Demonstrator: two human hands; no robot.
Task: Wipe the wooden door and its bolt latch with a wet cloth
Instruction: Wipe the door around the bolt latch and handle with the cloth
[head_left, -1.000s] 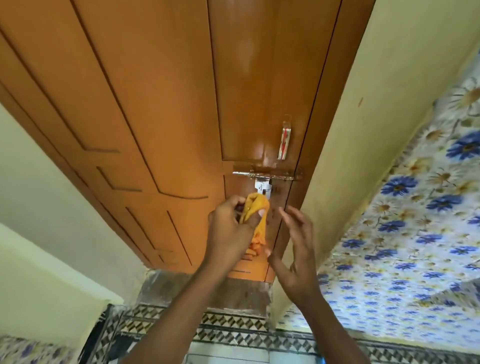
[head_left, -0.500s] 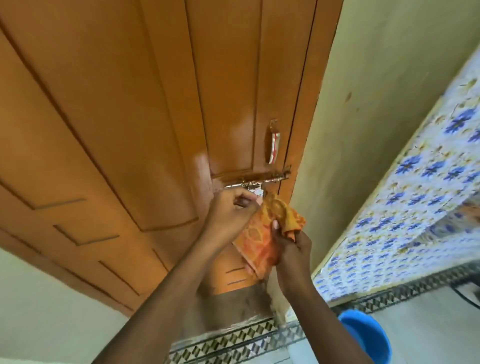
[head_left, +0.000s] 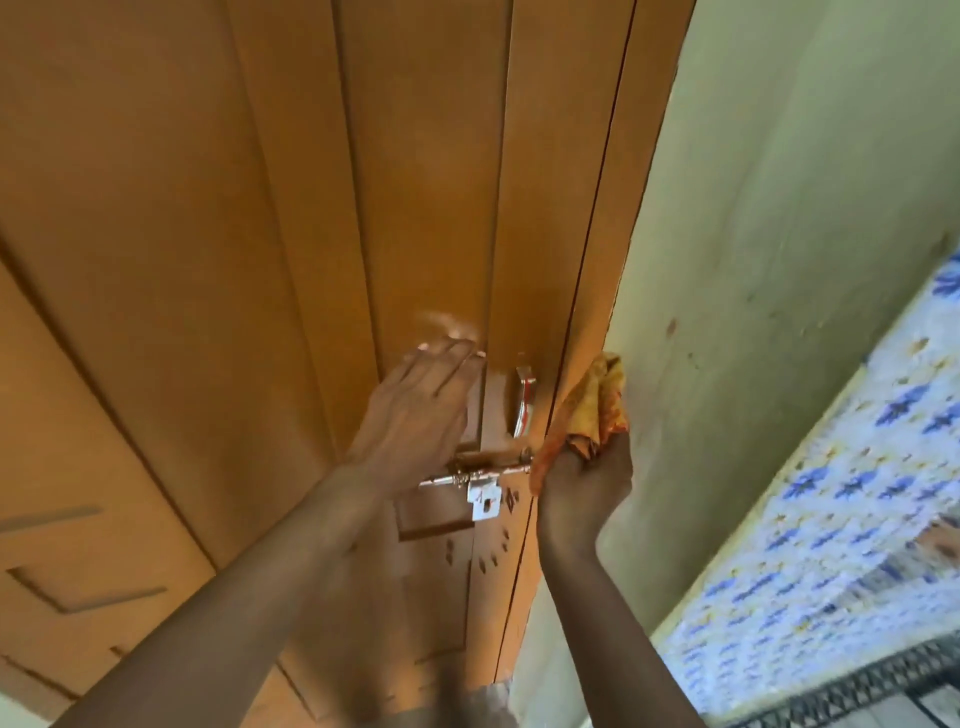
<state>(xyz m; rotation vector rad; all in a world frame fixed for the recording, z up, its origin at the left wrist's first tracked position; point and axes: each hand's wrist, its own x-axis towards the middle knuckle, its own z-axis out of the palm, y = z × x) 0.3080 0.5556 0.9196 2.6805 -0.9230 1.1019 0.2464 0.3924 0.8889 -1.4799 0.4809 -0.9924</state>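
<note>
Head view: left hand (head_left: 415, 415) spread flat on glossy wooden door (head_left: 208, 260); right hand (head_left: 584, 486) clutching crumpled orange cloth (head_left: 592, 410) beside metal bolt latch (head_left: 480, 475).

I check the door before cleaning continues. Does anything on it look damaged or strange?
Small dark marks dot the wooden door below the bolt latch; whether dirt or chips is unclear. Nothing else stands out.

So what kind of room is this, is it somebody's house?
Probably a home, maybe a hallway or washroom doorway. There is a wooden door with a metal bolt latch, a plain painted wall, and flower-patterned tiles lower on the right.
</note>
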